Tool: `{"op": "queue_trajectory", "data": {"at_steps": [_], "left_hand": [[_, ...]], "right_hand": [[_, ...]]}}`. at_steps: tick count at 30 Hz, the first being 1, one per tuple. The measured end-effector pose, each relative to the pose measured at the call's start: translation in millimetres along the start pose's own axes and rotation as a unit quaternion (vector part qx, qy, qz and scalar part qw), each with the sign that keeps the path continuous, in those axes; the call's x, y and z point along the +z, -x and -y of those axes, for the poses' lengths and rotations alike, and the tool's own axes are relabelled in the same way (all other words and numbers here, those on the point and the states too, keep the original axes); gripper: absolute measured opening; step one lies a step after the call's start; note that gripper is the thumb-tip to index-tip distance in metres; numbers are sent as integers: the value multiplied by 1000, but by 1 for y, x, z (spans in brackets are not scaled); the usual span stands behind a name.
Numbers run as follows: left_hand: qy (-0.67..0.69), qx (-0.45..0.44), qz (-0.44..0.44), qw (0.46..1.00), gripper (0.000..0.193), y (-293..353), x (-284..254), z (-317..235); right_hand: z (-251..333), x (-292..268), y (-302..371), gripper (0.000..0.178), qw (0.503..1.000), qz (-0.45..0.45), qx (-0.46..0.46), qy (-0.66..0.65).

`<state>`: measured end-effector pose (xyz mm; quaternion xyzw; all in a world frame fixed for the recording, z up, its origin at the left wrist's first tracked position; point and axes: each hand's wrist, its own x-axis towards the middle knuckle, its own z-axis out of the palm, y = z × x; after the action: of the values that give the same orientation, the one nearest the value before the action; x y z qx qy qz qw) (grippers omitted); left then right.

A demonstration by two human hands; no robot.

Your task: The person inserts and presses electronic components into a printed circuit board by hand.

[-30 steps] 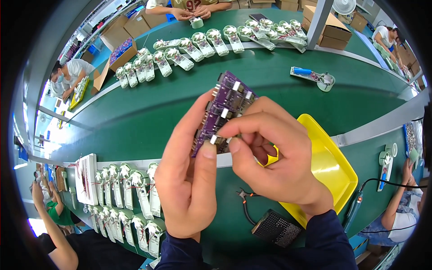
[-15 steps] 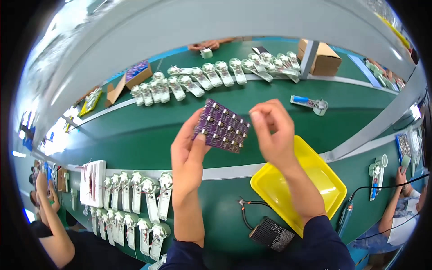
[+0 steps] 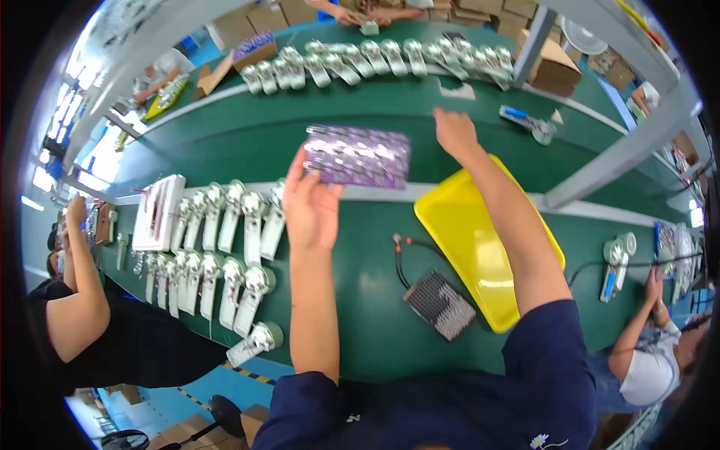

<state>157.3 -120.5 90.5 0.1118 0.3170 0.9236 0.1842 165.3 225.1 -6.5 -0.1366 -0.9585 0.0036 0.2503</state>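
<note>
Head view: left hand (image 3: pixel 311 206) holds one purple panel (image 3: pixel 358 156); one yellow tray (image 3: pixel 480 240).

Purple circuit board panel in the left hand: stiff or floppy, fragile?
The purple circuit board panel probably stays stiff: the left hand pinches only its lower left edge, yet it juts out flat without sagging. Likely light, since one hand carries it. Small parts stud its face, so it may be fragile under rough pushing.

left hand (image 3: pixel 311 206) raised with fingers pinched closed, right hand (image 3: pixel 454 131) stretched far forward, arm extended.
</note>
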Motion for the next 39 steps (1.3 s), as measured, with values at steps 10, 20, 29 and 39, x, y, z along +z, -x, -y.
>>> {"op": "queue_trajectory", "data": {"at_steps": [10,20,29,39], "left_hand": [[94,117,-63,987,63,77,-28,16],[-39,-117,80,989,76,196,-40,-45],[-141,-179,29,973,39,192,-81,-50],[-231,-58,-68,969,37,234,-68,-50]], "right_hand": [[146,-148,89,82,585,191,330,-716],[201,-192,169,31,691,151,154,-690],[213,-156,154,44,888,52,-16,-457],[194,-100,220,64,975,195,-72,81]]}}
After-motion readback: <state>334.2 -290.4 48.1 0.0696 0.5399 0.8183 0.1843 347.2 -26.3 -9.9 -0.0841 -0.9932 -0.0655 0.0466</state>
